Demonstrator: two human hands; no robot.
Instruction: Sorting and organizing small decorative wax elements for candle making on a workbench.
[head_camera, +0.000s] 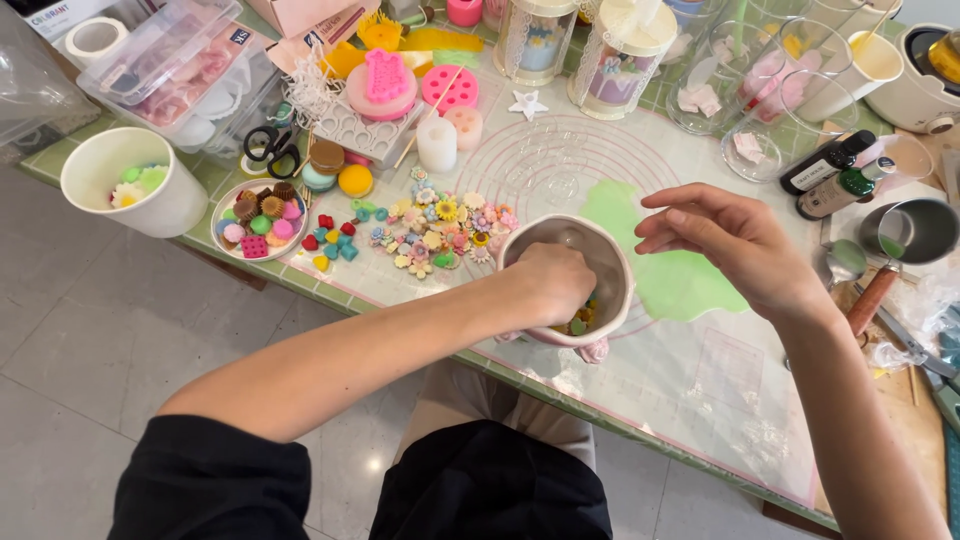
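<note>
Reaching down into a pale pink mug (612, 262), the left hand (556, 282) has its fingers curled inside the opening, over small coloured flower pieces (581, 318) lying at the bottom; whether the fingers pinch one of them cannot be told, as the knuckles hide the tips. The mug stands on a clear silicone mat (700, 370) printed with pink rings, near the front edge of a green tiled table (40, 165), with a small pink foot showing under its rim. The right hand (735, 240) hovers just beside the mug, released, fingers loosely spread and pointing left, holding nothing; below it lies a flat patch of light green wax (680, 285) on the mat. Just left of the mug a scatter of tiny flower shapes (440, 225) in yellow, pink, white and green is spread out, and further left sit small red and teal blocks (335, 240). A round plate (262, 222) carries more coloured pieces, and a white cup (135, 180) near the table corner holds green and white bits. Black scissors (268, 145) lie behind the plate. At the right, a metal pouring pot (915, 230) with a wooden handle rests near two dark dropper bottles (835, 175)
</note>
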